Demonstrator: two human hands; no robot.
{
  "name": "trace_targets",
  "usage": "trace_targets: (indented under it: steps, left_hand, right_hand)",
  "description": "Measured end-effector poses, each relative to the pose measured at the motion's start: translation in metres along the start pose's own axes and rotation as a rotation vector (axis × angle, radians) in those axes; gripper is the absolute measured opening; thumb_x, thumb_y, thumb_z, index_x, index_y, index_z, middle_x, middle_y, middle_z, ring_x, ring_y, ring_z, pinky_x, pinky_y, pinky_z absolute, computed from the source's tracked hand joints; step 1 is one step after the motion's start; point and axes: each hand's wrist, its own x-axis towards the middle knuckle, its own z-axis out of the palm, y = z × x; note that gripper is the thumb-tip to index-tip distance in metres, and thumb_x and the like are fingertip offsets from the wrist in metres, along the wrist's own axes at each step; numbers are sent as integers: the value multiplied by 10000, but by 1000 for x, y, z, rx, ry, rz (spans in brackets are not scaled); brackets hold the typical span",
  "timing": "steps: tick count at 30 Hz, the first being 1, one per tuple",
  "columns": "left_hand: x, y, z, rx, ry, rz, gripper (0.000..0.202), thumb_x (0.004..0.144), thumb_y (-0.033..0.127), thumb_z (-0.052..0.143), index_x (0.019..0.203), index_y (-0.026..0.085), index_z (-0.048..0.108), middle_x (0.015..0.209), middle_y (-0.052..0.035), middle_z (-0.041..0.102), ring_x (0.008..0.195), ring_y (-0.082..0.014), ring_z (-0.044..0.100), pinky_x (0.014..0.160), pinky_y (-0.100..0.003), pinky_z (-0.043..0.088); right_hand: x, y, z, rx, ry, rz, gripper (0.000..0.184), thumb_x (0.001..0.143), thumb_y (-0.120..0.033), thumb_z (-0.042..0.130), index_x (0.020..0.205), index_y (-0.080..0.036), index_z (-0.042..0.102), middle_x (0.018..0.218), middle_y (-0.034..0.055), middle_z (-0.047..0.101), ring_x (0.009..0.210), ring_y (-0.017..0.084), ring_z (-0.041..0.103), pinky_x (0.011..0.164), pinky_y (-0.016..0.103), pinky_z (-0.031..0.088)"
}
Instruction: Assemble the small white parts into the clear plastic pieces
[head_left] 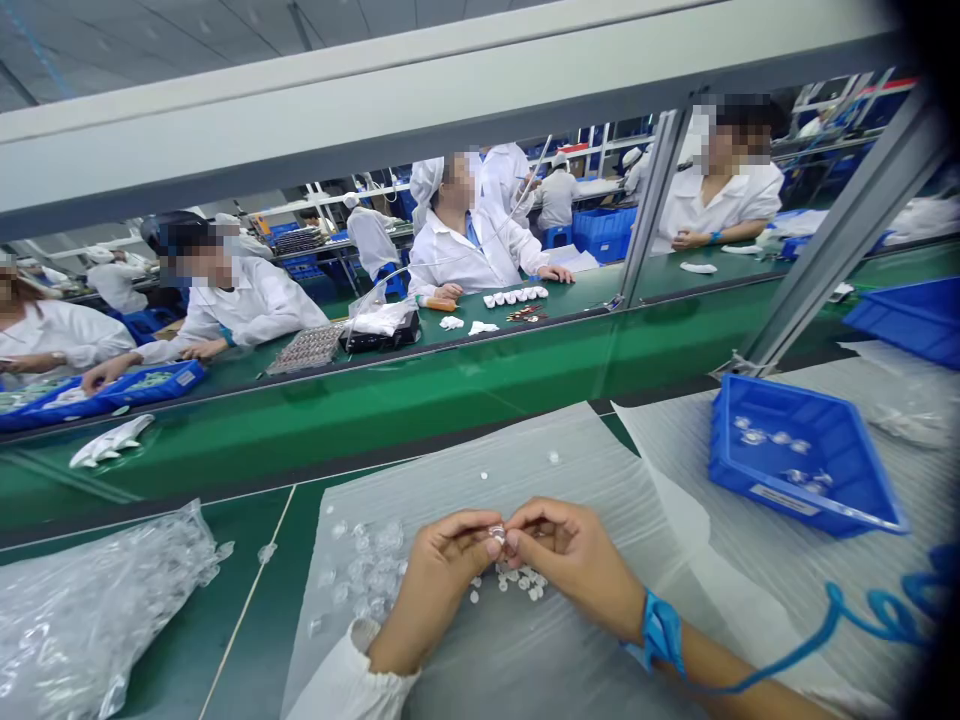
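- Green table (199,620): carries everything here; judging by what lies on it, the work looks nearer its start than its end.
- Thin whitish sheet (592,450): spread on the table, one far corner reaching towards the table's far edge.
- Clear plastic bag (75,620): lies beyond the sheet's left edge and looks well filled, apparently stock not yet used.
- Blue bin (795,395): stands to the right, near the table's far edge; the few shiny pieces (784,438) inside are probably the finished ones.
- Left hand (450,560) and right hand (574,545): above the sheet's middle, fingertips of both pinched around one small part (497,533), mostly hidden and seemingly not yet done.
- Clear pieces (375,550): scattered loose near the sheet's left edge, many apparently left to handle.
- White discs (525,582): smallest, clustered below the hands, with a couple towards the sheet's far edge; plenty seem left too.
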Motion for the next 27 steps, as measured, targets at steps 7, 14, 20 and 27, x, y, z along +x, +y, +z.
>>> trace_targets:
  steps: [7, 14, 20, 27]
  left_hand:
    - [2, 0, 0, -15, -55, 41, 191, 754, 259, 826, 908, 163, 766, 819, -41, 740, 748, -161, 685, 725, -268, 552]
    - [-1, 4, 2, -3, -25, -10, 230, 710, 268, 859, 878, 149, 757, 795, -37, 739, 726, -148, 689, 708, -240, 547]
    - [-2, 2, -2, 4, -38, -65, 298, 720, 289, 854, 964, 148, 756, 788, -58, 763, 764, -166, 708, 759, -262, 554]
    - [0, 0, -4, 68, -72, -10, 234, 718, 271, 849, 907, 151, 782, 748, -45, 733, 682, -146, 683, 639, -229, 538]
  right_hand:
    - [1, 4, -2, 103, -32, 19, 225, 765, -355, 801, 818, -159, 706, 773, 50, 721, 699, 178, 688, 661, 288, 543]
    - [5, 8, -5, 154, -76, -12, 196, 754, -296, 815, 787, -147, 692, 754, 35, 709, 711, 161, 685, 673, 269, 533]
    - [2, 12, -5, 133, -63, -15, 193, 733, -259, 827, 805, -150, 686, 826, 38, 704, 752, 166, 689, 696, 272, 541]
    - [-1, 10, -3, 87, -61, 13, 184, 746, -222, 800, 766, -158, 628, 824, 29, 686, 707, 154, 676, 670, 275, 538]
